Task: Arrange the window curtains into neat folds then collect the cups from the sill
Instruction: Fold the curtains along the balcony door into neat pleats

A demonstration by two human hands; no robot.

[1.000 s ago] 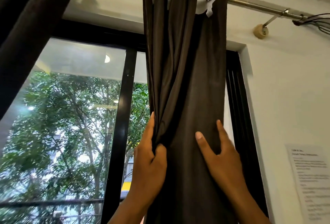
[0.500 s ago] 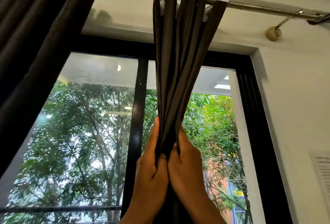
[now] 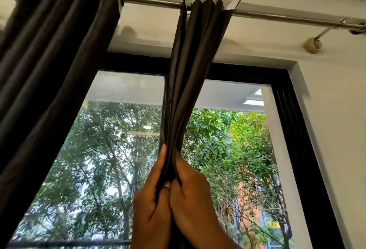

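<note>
A dark brown curtain (image 3: pixel 190 82) hangs from a metal rod (image 3: pixel 158 2), gathered into a tight bundle of narrow folds in front of the window. My left hand (image 3: pixel 151 203) grips the bundle from the left, thumb across its front. From the right, my right hand (image 3: pixel 193 197) holds the same folds, pressed against the left hand. A second dark curtain (image 3: pixel 49 66) hangs bunched at the upper left. The sill and the cups are out of view.
The black window frame (image 3: pixel 293 129) stands behind the curtain, with trees outside the glass. A rod bracket (image 3: pixel 313 44) is fixed to the white wall (image 3: pixel 336 129) at the upper right.
The right hand swept the flat right part of the curtain leftward into the bundle. Both hands now hold the folds together, and the right window pane is uncovered.
</note>
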